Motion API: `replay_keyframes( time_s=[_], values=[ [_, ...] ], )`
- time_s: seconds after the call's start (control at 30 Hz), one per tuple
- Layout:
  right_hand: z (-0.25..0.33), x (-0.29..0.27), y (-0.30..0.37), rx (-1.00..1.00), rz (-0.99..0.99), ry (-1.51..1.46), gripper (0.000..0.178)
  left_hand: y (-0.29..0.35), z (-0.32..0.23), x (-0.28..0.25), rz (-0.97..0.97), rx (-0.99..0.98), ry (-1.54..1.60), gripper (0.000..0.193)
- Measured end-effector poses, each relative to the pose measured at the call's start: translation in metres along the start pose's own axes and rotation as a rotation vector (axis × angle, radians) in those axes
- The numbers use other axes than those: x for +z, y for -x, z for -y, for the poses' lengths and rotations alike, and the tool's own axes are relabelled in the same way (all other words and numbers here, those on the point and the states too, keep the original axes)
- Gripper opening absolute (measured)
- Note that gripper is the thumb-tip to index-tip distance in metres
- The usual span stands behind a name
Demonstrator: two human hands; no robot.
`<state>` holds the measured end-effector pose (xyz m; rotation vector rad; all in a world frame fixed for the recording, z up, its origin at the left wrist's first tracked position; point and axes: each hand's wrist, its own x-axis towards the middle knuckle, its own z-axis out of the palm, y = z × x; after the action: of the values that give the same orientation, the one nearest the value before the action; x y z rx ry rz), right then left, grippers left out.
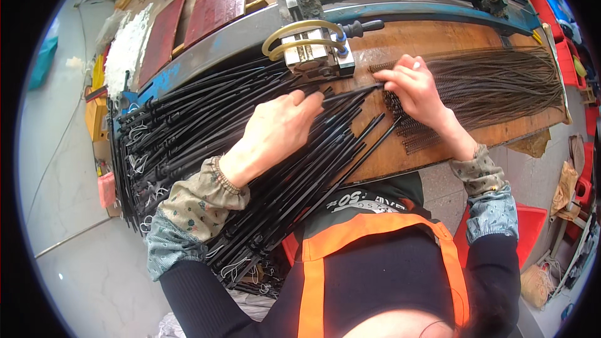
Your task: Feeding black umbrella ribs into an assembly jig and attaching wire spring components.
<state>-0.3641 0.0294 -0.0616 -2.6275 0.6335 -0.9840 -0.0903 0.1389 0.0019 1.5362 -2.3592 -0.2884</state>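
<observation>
Long thin black rods with white cord loops at their left ends lie in a large bundle across the left of the bench and hang over its near edge. My left hand is closed, fingers curled round a black rod above the bundle; motion slightly blurs it. That rod reaches right to my right hand, whose thumb and forefinger pinch its tip. Whether a smaller part is also between those fingers is too fine to see. Just beneath the right hand start long thin brownish coil springs, laid side by side.
Behind my hands, a metal clamp block with yellow air hoses and a black-handled lever sits on a blue-grey rail. Dark red boards lie at the back left. A red bin stands by my right arm.
</observation>
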Motion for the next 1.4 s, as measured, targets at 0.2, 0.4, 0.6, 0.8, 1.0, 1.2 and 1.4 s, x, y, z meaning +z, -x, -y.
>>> replay_keyframes(
  time_s=[0.2, 0.4, 0.6, 0.8, 1.0, 1.2, 1.4],
  values=[
    [0.005, -0.016, 0.008, 0.015, -0.063, -0.082, 0.033, -0.018, -0.006, -0.007, 0.008, 0.100, 0.212, 0.023],
    [-0.022, -0.038, 0.000, -0.117, -0.249, 0.038, 0.056, -0.070, -0.042, -0.043, 0.088, 0.135, -0.048, 0.021],
    [-0.102, -0.119, 0.048, 0.463, -0.414, 0.198, 0.060, -0.144, -0.047, -0.076, -0.072, 0.242, -0.123, 0.021],
    [-0.136, -0.123, 0.059, 0.378, -0.415, 0.275, 0.065, -0.190, -0.057, -0.033, 0.005, 0.386, -0.203, 0.025],
    [-0.164, -0.143, 0.069, 0.403, -0.472, 0.445, 0.050, -0.191, -0.058, -0.034, 0.043, 0.373, -0.172, 0.028],
    [-0.106, -0.102, 0.006, -0.116, -0.463, 0.312, 0.035, -0.172, -0.050, -0.037, 0.047, 0.393, -0.159, 0.034],
    [-0.066, -0.077, -0.001, 0.424, -0.217, 0.333, 0.056, -0.142, -0.025, -0.057, -0.023, 0.283, -0.216, 0.035]
  ],
)
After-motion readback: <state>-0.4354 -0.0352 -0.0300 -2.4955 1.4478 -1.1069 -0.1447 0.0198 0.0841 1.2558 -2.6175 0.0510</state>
